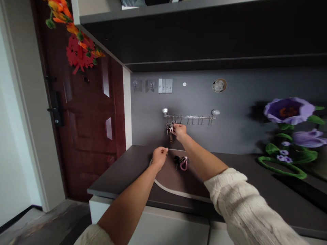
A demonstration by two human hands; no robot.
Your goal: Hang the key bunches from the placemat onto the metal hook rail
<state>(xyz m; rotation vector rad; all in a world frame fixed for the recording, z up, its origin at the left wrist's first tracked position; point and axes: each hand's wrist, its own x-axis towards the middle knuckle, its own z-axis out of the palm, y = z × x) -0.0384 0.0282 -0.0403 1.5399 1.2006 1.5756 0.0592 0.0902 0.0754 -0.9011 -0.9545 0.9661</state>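
My right hand (180, 131) is raised to the metal hook rail (189, 117) on the grey wall, its fingers pinched on a bunch of keys (170, 129) hanging at the rail's left end. My left hand (159, 157) is lower, loosely closed over the back edge of a brown round tray (171, 180) with a pale rim; whether it grips the rim I cannot tell. In the tray lie a black key fob and a pink loop keyring (181, 163), just right of my left hand.
The tray sits on a dark countertop (117, 177) above white cabinets. A dark red door (84, 112) with a black handle is at left, with orange and red decorations above. Purple artificial flowers (291, 112) stand at right. Wall hooks and a switch plate hang above the rail.
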